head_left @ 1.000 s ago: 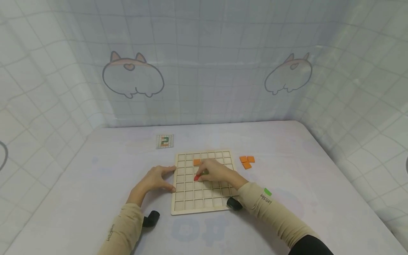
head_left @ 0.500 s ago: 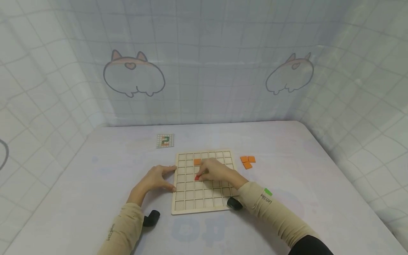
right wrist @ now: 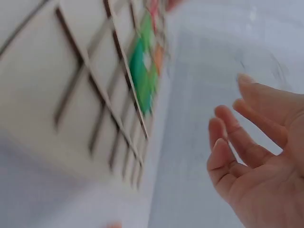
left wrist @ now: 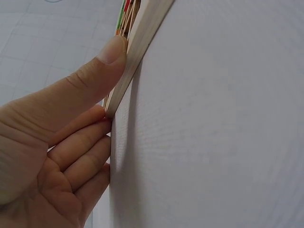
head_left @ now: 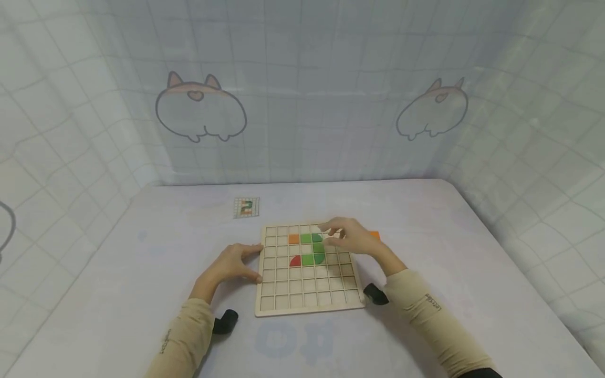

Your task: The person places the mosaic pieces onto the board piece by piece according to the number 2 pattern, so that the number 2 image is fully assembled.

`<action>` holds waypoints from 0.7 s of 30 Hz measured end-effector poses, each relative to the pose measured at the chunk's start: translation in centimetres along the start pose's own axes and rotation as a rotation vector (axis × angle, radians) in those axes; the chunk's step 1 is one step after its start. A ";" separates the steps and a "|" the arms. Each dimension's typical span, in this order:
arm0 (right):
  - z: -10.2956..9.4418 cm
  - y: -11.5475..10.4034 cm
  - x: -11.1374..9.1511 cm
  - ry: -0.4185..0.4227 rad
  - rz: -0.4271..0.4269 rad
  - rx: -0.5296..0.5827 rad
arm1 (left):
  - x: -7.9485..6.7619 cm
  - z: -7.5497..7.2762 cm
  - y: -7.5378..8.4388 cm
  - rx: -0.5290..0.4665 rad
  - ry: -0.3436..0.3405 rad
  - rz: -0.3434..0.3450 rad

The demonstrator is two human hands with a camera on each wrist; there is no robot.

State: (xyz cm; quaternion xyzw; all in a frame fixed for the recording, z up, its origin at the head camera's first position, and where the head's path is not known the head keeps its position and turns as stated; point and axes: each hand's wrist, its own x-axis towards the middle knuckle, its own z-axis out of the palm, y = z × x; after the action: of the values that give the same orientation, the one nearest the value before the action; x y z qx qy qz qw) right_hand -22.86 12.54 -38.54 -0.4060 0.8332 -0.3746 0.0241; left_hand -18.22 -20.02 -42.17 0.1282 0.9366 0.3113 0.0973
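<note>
A wooden grid board (head_left: 288, 302) lies on the table in the head view. My left hand (head_left: 232, 262) rests at its left edge, thumb and forefinger spread along the rim; in the left wrist view the thumb (left wrist: 111, 52) touches the board's side. In the grid sit an orange square tile (head_left: 294, 239), several green tiles (head_left: 308, 260) and a red rounded tile (head_left: 295, 261) at the lower left of the figure. Over the board's upper right hovers my right hand (head_left: 352, 236), fingers loosely bent and nothing between them, as the right wrist view also shows.
Behind the board lies a small pattern card (head_left: 246, 207) with a coloured figure on a grid. To the right, an orange tile (head_left: 375, 234) shows partly behind the right hand. A dark wrist-worn piece (head_left: 375, 294) hangs near the board's lower right corner.
My right hand has let go of the red tile, which now lies in its cell, and has moved up and right. The green tiles have come into sight. The left hand stays put.
</note>
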 end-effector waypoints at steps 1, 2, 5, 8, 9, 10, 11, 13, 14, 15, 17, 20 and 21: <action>-0.9 0.2 -0.7 0.042 0.012 0.012 | 0.0 0.0 0.0 0.003 0.000 0.004; -1.6 0.4 -1.3 0.079 0.038 0.029 | 0.1 -0.1 0.0 0.007 0.000 0.008; -3.4 1.0 -3.5 0.168 0.136 0.076 | 0.1 -0.2 0.0 0.013 -0.003 0.018; -4.5 1.4 -5.8 0.209 0.230 0.128 | 0.1 -0.2 0.0 0.014 -0.007 0.025; -4.7 1.6 -6.5 0.217 0.251 0.137 | 0.2 -0.1 0.0 0.014 -0.008 0.025; -4.9 1.8 -7.2 0.223 0.267 0.141 | 0.2 -0.1 0.0 0.015 -0.008 0.026; -4.9 2.1 -7.8 0.223 0.285 0.146 | 0.2 -0.2 0.0 0.016 -0.007 0.026; -5.0 2.5 -9.0 0.220 0.308 0.148 | 0.2 -0.2 0.0 0.013 -0.005 0.025; -5.0 2.7 -9.6 0.220 0.322 0.143 | 0.2 -0.2 0.0 0.014 -0.004 0.027; -5.0 2.9 -10.1 0.221 0.327 0.136 | 0.2 -0.2 0.0 0.015 -0.002 0.029; -5.0 3.1 -11.1 0.229 0.338 0.125 | 0.2 -0.2 0.0 0.013 0.001 0.032; -4.8 3.3 -12.2 0.243 0.350 0.090 | 0.2 -0.2 0.0 0.010 0.002 0.031; -4.8 3.4 -12.6 0.245 0.352 0.086 | 0.2 -0.2 0.0 0.008 0.000 0.030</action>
State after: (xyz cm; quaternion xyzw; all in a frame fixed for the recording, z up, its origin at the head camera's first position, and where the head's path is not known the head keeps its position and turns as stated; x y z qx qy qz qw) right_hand -18.33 25.49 -40.65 -0.2044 0.8712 -0.4463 0.0052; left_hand -18.48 -20.08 -42.08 0.1426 0.9358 0.3089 0.0920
